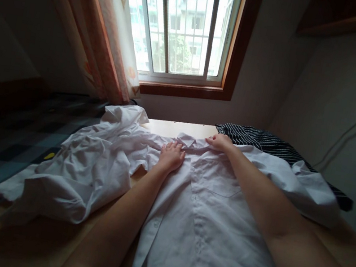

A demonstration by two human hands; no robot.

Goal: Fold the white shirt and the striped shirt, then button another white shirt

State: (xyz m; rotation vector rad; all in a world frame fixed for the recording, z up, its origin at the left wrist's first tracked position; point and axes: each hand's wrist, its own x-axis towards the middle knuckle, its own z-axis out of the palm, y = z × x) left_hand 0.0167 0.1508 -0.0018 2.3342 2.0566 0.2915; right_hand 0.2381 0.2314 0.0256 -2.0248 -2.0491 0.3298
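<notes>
A white button-up shirt (214, 221) lies spread over the wooden table, its collar toward the window and its chest pocket on the right half. My left hand (172, 156) rests palm down on the shirt just below the collar, fingers slightly spread. At the right side of the collar (192, 141), my right hand (220, 141) is closed, fingertips pinching the edge of the cloth. To the left, more of the white cloth (89, 173) is bunched in loose folds. Whether that bunched part all belongs to the same shirt I cannot tell.
A black garment with white stripes (258, 140) lies at the back right. On the left is a dark checked cloth (4, 131) with a small yellow mark. Beyond the wooden tabletop (179, 128) are a window (188, 30) and an orange-patterned curtain (102, 34).
</notes>
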